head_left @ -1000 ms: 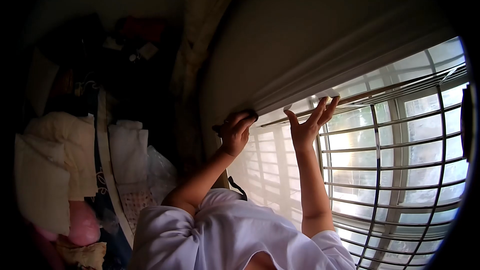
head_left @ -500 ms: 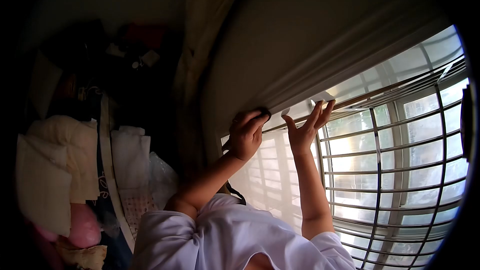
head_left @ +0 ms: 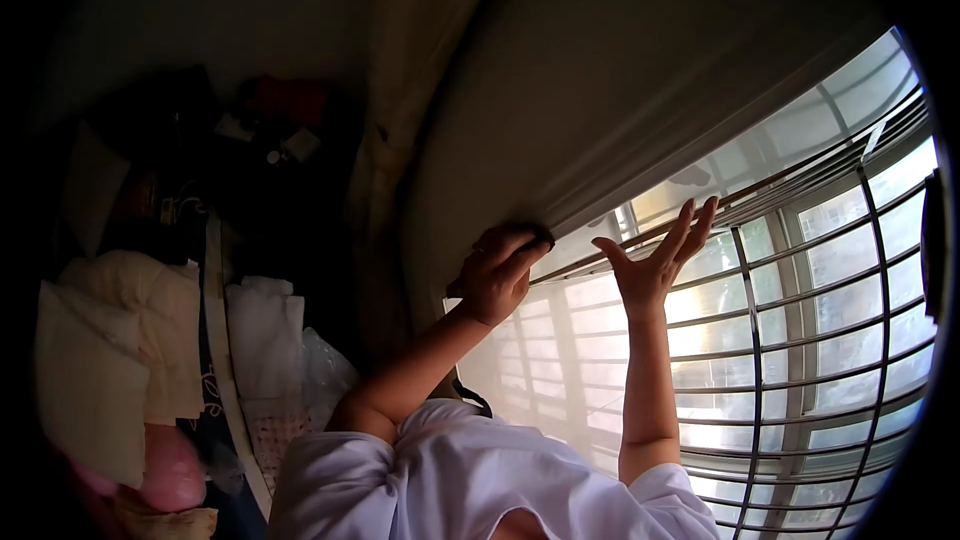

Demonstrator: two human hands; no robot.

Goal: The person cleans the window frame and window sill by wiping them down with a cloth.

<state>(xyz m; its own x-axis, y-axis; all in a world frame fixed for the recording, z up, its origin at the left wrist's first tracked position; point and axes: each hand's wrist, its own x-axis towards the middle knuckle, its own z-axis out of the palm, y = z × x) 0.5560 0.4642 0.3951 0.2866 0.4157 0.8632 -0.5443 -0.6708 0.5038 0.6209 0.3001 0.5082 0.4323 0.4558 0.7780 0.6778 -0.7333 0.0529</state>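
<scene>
Nearest are the white shirt (head_left: 480, 480) and the two bare forearms, both rising away from the body. The left one leans inward from a bent elbow; the right one stands almost straight up, beside the window grille (head_left: 757, 345).

Past the wrists, the left hand (head_left: 495, 275) is closed narrowly around a dark item (head_left: 540, 235), fingers curled over it so that only its end shows beyond the fingertips. That item sits at the long lower edge of the dim panel (head_left: 620, 90), toward the edge's left end; whether it presses on the edge or just lies close, I cannot tell. It looks small and probably light, perhaps soft enough to squash under the fingers, and it seems unlikely to break — its material is lost in shadow. A hold across its back, with the fingertips kept behind the leading end, would suit it best.

The right hand (head_left: 655, 270) holds nothing visible: a wide spread, thumb well out to the left, the fingers pointing up. Its fingertips are near the glossy strip (head_left: 780, 152) bordering the same edge — contact is unclear. Farther right, the grille's bars curve away in front of bright panes.
</scene>
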